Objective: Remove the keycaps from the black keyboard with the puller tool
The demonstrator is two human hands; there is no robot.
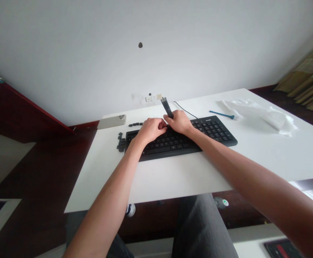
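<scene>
A black keyboard [199, 138] lies across the white table [172, 175]. My right hand [179, 122] rests on the keyboard's top row, fingers wrapped round a dark stick-like tool [166, 106] that points up and away. My left hand [151, 129] sits right beside it on the keys, fingers curled in a pinch; what they hold, if anything, is too small to see. Loose black keycaps [121, 142] lie in a small pile off the keyboard's left end, and a row of keycaps [135, 124] lies behind it.
A pale phone [111, 122] lies face down at the table's back left. A blue-handled tool [221, 114] and a crumpled white cloth or bag [261, 114] sit at the back right. The keyboard's black cable [183, 109] runs toward the wall. Wall sockets [153, 97] are behind.
</scene>
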